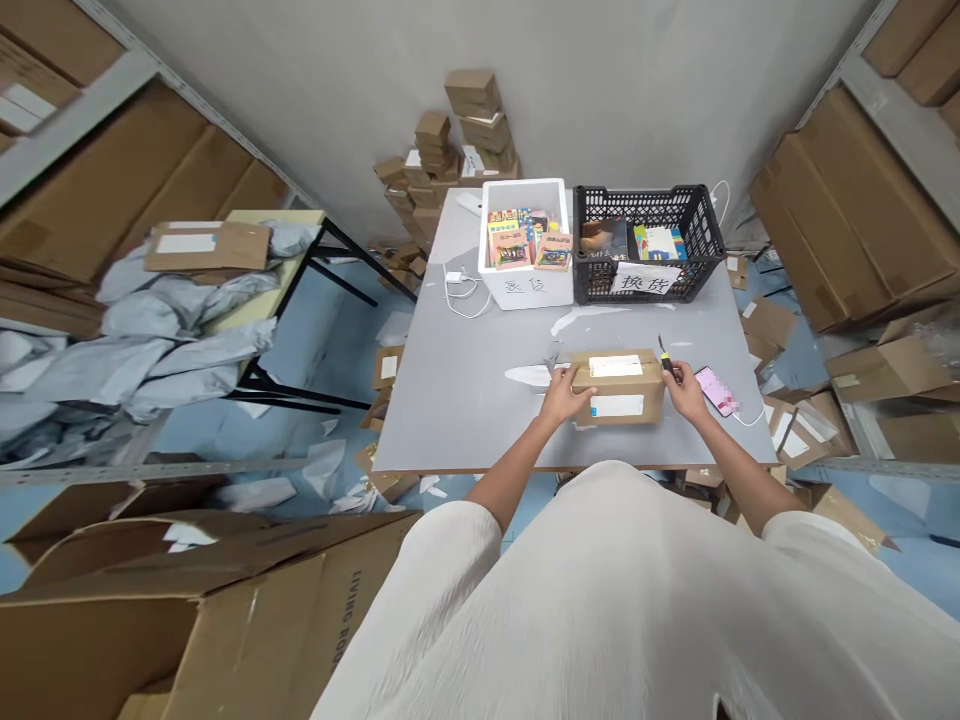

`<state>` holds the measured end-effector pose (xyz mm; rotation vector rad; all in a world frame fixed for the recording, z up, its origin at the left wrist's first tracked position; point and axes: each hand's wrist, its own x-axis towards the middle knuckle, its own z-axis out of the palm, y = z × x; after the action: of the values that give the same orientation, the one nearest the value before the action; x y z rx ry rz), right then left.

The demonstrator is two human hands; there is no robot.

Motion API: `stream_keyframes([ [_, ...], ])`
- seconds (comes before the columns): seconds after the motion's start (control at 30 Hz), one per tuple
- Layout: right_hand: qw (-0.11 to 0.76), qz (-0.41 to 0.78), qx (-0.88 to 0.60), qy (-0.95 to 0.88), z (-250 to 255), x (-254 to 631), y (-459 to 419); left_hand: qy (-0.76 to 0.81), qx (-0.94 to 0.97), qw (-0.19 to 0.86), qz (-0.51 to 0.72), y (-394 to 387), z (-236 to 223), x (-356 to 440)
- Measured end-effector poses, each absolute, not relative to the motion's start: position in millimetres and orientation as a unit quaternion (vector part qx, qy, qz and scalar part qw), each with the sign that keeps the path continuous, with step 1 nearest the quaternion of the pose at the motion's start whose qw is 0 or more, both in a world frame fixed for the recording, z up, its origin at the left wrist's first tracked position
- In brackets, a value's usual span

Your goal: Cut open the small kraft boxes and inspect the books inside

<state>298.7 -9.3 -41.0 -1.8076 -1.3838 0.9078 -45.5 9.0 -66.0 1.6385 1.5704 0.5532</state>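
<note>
Right hand [681,390] clasping black-and-yellow utility knife [665,360], blade pointing up-frame, at right end of oblong brown cardboard box [621,386]. Left hand [564,398] grasping box's left end. Box right of frame centre on grey-topped table [450,390], long axis left-to-right between hands.

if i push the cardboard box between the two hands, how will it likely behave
The cardboard box should stay fairly stiff, as its sides look flat. It will probably slide rather than roll, since it lies long and low on the smooth-looking table. Its weight is hard to judge, as its contents don't show.
</note>
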Motion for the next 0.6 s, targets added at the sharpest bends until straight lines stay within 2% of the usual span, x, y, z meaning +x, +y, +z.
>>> stream_keyframes([
  [0.33, 0.328, 0.398, -0.722, -0.46, -58.9, 321.8, -27.0, 0.603, 0.614, 0.441, 0.255, 30.1, -93.0, -18.8],
  [0.6, 0.288, 0.397, -0.738, -0.463, -70.1, 319.8, -29.4, 0.624, 0.605, 0.46, 0.182, 19.7, -102.7, -24.9],
])
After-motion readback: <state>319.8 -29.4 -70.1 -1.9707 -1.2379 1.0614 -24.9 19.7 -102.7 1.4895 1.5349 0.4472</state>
